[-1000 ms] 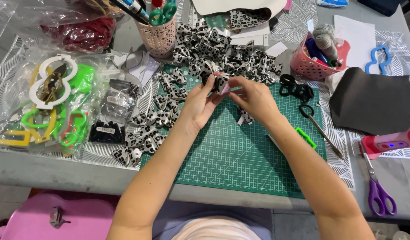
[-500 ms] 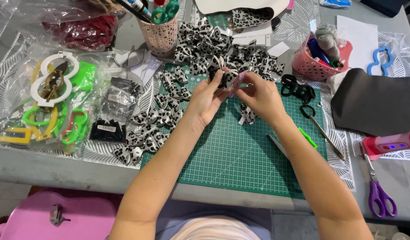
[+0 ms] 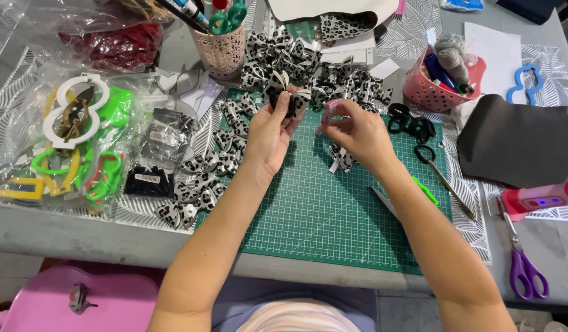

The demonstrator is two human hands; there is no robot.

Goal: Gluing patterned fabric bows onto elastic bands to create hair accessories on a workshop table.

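Left hand pinches a leopard-print bow above the green mat — right hand pinches a pink strip; many finished bows piled beyond the mat, this one seemingly unfinished.

left hand pinching leopard-print bow above green cutting mat | right hand gripping small pink clip just beside | bow pile behind | purple scissors right on worktop
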